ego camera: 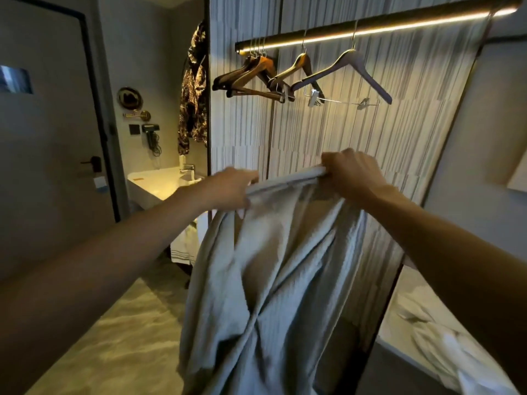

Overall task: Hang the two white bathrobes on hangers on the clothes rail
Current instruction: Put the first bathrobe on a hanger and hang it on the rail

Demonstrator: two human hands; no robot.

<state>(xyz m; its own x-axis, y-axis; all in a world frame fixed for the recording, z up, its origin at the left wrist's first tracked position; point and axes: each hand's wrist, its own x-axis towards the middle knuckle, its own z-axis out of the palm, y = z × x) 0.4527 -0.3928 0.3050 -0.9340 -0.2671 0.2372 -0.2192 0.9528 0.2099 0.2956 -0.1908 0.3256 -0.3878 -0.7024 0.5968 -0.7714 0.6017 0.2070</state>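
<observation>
At the left, the left hand [228, 186] pinches the top edge of a white robe [265, 266], fingers closed on the cloth. The robe hangs down between both arms, below the rail [370, 24] and well apart from it. The right hand [352, 173] grips the same edge in a closed fist. Above, empty hangers [346, 72] hang on the rail; no robe is on one yet. At the far right, more white cloth [445, 346] lies low; I cannot tell if it is the second robe. The risk, I think: the heavy robe can slip from such a thin pinch, or its hem can drag on the floor [114, 337] when one hand lets go to take a hanger.
</observation>
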